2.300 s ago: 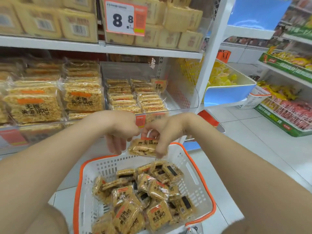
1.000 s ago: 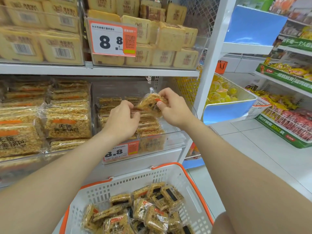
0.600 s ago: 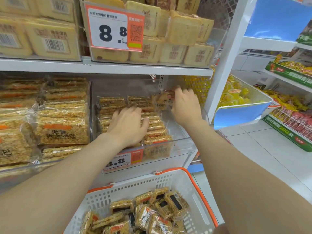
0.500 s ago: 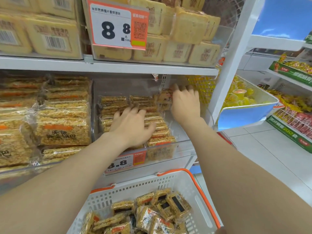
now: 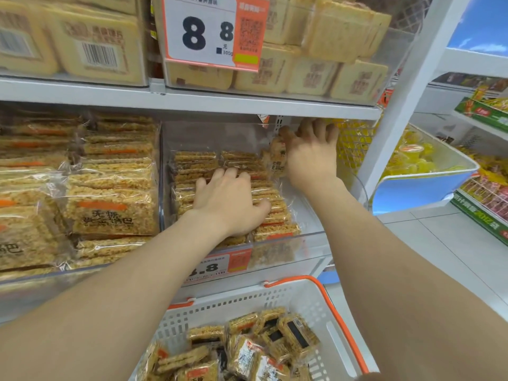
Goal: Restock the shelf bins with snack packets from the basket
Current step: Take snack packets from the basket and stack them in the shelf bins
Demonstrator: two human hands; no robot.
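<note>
A clear shelf bin (image 5: 312, 242) holds stacked rows of rice-crisp snack packets (image 5: 198, 160). My left hand (image 5: 231, 202) lies flat, fingers spread, on top of the front stacks. At the bin's back right corner, my right hand (image 5: 310, 155) has its fingers stretched out and its thumb side pressed against one upright snack packet (image 5: 276, 160). Below, a white basket (image 5: 345, 320) with an orange rim holds several loose snack packets (image 5: 261, 350).
A shelf board (image 5: 192, 99) sits just above the bin, carrying pale yellow packs and a price tag (image 5: 211, 31). The bin on the left (image 5: 110, 204) holds larger packets. A white post (image 5: 398, 105) and a blue tub of yellow cups (image 5: 420, 166) stand to the right.
My right hand lifted a packet from the basket and carried it to the bin's back right corner. My left hand came down flat onto the stacks. The view moved closer to the shelf.
</note>
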